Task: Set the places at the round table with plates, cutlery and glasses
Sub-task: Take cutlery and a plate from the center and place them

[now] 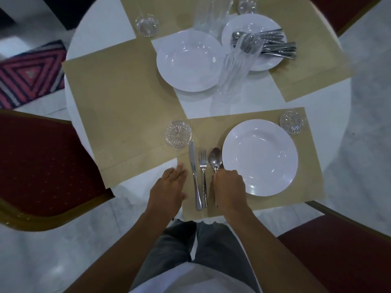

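At the near edge of the round bench (101, 28), one place is close to finished. A white plate (260, 157) sits on the near placemat (306, 176), and to its left lie a knife (194, 174), a fork (203, 176) and a spoon (215, 158), side by side with handles toward the person. The right hand (229, 185) is closed around the spoon's handle, seemingly settling it just beside the plate rim. The left hand (169, 183) lies flat and released, fingers extended, on the placemat's left edge, touching nothing else.

A small cut-glass coaster (291, 122) rests at the far right corner of this mat, with no glass on it yet. A second coaster (178, 134) sits at the near corner of the left placemat (118, 98), which otherwise has no plate or cutlery.

Toward the middle of the bench stand the supplies: a stack of white plates (190, 60), a tall stack of clear glasses (237, 66) and, beyond, another plate carrying a heap of spare cutlery (273, 46). Two more coasters are near the far edge.

I judge roughly a quarter done: this place lacks its glass, and the other three mats need everything but coasters.
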